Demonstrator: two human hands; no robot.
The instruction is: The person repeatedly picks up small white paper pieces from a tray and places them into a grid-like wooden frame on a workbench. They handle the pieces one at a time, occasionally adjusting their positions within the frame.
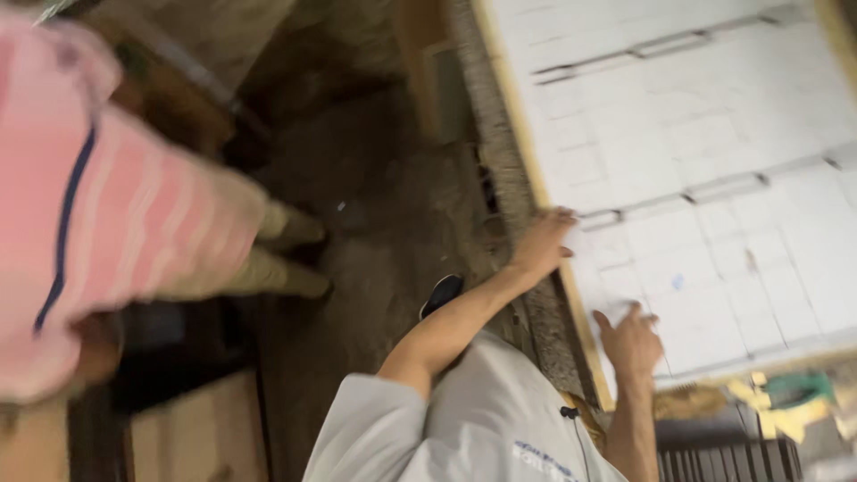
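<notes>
A large white tiled panel (705,134) with a pale wooden frame (536,178) fills the upper right. My left hand (543,243) reaches out from a grey sleeve and holds the frame's left edge, fingers curled over onto the tiles. My right hand (629,344) lies flat on the white tiles near the panel's lower left corner, fingers apart, with nothing in it. The frame is blurred by motion.
Another person in a pink striped top (98,205) and khaki trousers stands at the left on the dark rough floor (375,196). A dark shoe (442,295) shows under my left arm. A rough stone strip (553,330) runs beside the frame. Yellow and green scraps (790,402) lie at the lower right.
</notes>
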